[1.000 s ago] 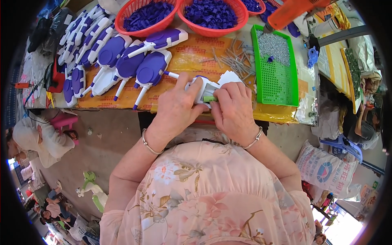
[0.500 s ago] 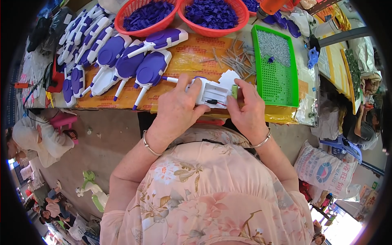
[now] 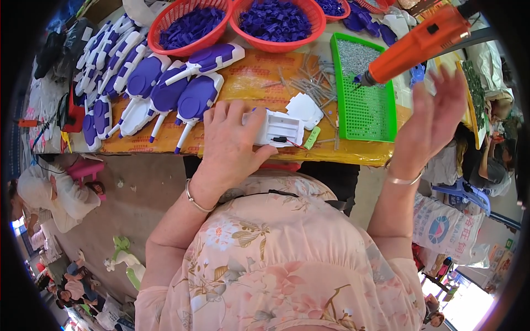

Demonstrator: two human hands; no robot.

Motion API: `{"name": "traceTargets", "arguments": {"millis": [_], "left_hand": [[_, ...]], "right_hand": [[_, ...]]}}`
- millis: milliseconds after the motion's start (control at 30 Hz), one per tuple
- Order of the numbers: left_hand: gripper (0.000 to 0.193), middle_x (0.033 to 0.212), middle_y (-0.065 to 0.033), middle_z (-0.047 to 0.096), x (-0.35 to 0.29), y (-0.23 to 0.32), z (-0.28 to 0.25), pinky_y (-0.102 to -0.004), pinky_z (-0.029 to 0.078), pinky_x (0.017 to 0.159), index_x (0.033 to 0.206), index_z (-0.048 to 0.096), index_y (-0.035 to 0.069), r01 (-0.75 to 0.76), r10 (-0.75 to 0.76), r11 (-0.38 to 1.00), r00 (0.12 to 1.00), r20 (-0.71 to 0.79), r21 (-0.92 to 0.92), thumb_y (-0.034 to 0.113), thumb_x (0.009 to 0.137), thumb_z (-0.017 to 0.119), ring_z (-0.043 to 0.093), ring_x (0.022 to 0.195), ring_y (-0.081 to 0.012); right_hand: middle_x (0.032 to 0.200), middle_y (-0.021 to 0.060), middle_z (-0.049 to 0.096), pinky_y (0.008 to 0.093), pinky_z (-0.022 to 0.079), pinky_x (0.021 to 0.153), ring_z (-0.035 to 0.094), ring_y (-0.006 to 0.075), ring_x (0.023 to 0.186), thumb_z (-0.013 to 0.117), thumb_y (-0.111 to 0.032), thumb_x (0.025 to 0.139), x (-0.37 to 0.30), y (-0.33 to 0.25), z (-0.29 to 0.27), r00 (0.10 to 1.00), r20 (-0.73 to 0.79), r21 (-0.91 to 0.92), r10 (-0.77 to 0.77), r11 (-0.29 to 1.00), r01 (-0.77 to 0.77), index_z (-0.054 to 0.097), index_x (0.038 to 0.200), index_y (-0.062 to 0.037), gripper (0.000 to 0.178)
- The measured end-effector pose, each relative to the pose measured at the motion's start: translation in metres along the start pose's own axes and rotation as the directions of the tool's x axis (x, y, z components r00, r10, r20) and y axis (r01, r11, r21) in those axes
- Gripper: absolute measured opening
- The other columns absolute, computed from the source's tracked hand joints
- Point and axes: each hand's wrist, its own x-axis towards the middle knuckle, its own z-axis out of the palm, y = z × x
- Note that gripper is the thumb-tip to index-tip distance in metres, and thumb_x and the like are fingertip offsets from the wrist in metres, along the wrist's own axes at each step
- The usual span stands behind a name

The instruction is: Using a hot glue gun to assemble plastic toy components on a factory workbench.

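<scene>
My left hand [image 3: 232, 135] is closed over one end of a white plastic housing [image 3: 287, 124] on the table's front edge. The housing's open compartment faces up, with a small black connector inside. A red wire runs from it to a green battery [image 3: 312, 138] lying beside it. A white cover plate [image 3: 305, 109] lies just behind the battery. My right hand [image 3: 433, 116] is raised off the table at the right, empty, with its fingers extended. Beyond that hand, an orange electric screwdriver [image 3: 417, 47] hangs tilted, its bit over a green screw tray [image 3: 364, 129].
Purple-and-white paddle-shaped units [image 3: 146, 77] are piled at the left. Two red baskets [image 3: 277, 48] of purple parts stand at the back. Loose metal rods [image 3: 314, 83] lie left of the tray. A woven sack [image 3: 447, 226] stands at the lower right.
My right hand has let go of the battery and swung up and right toward the screwdriver. The battery now lies beside the housing. The screwdriver has come lower into view.
</scene>
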Motion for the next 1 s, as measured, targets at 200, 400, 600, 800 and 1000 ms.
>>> {"name": "traceTargets", "arguments": {"millis": [200, 400, 600, 800, 1000], "left_hand": [[0.062, 0.119, -0.0110, 0.057, 0.000, -0.012, 0.007, -0.0481, 0.034, 0.100, 0.119, 0.057, 0.006, -0.067, 0.074, 0.983, 0.997, 0.035, -0.170, 0.016, 0.062, 0.082, 0.052, 0.111, -0.0320], [0.059, 0.111, -0.0119, 0.056, 0.002, -0.017, 0.016, -0.0457, 0.036, 0.095, 0.115, 0.058, 0.005, -0.120, 0.120, 0.971, 0.993, -0.017, -0.205, 0.018, 0.062, 0.080, 0.052, 0.103, -0.0318], [0.061, 0.107, -0.0128, 0.056, 0.008, -0.004, 0.019, -0.0428, 0.041, 0.091, 0.113, 0.061, 0.003, -0.124, 0.138, 0.963, 0.990, 0.042, -0.239, 0.016, 0.058, 0.084, 0.053, 0.103, -0.0316], [0.059, 0.105, -0.0127, 0.055, 0.009, -0.002, 0.020, -0.0419, 0.041, 0.089, 0.112, 0.061, 0.004, -0.110, 0.135, 0.956, 0.988, 0.077, -0.273, 0.015, 0.058, 0.083, 0.053, 0.101, -0.0315], [0.060, 0.102, -0.0121, 0.053, 0.011, 0.000, 0.022, -0.0404, 0.043, 0.085, 0.113, 0.061, 0.005, -0.087, 0.123, 0.952, 0.986, 0.108, -0.294, 0.014, 0.058, 0.084, 0.055, 0.096, -0.0301]], "right_hand": [[0.094, 0.0130, 0.068, 0.0355, 0.052, 0.083, 0.066, 0.0239, 0.085, 0.067, -0.008, 0.083, 0.053, 0.026, -0.001, 0.792, 0.585, 0.383, 0.175, 0.801, -0.460, 0.055, 0.120, 0.0071, 0.041], [0.102, 0.0150, 0.058, 0.0382, 0.050, 0.082, 0.057, 0.0235, 0.090, 0.065, -0.031, 0.085, 0.033, 0.024, 0.014, 0.688, 0.718, 0.433, 0.107, 0.704, -0.562, 0.039, 0.135, 0.0056, 0.067], [0.107, 0.0165, 0.057, 0.0419, 0.049, 0.085, 0.057, 0.0267, 0.098, 0.063, -0.043, 0.086, 0.018, 0.008, 0.024, 0.655, 0.740, 0.377, 0.153, 0.712, -0.592, 0.040, 0.132, 0.0050, 0.071], [0.083, 0.0102, 0.059, 0.0343, 0.052, 0.064, 0.061, 0.0205, 0.069, 0.078, -0.051, 0.072, 0.020, 0.010, 0.031, 0.530, 0.840, 0.302, 0.120, 0.707, -0.639, 0.049, 0.096, -0.0026, 0.062], [0.085, 0.0044, 0.063, 0.0229, 0.047, 0.067, 0.058, 0.0093, 0.073, 0.085, -0.032, 0.069, -0.007, 0.008, 0.042, 0.599, 0.790, 0.408, 0.132, 0.617, -0.673, 0.061, 0.098, -0.0027, 0.047]]}}
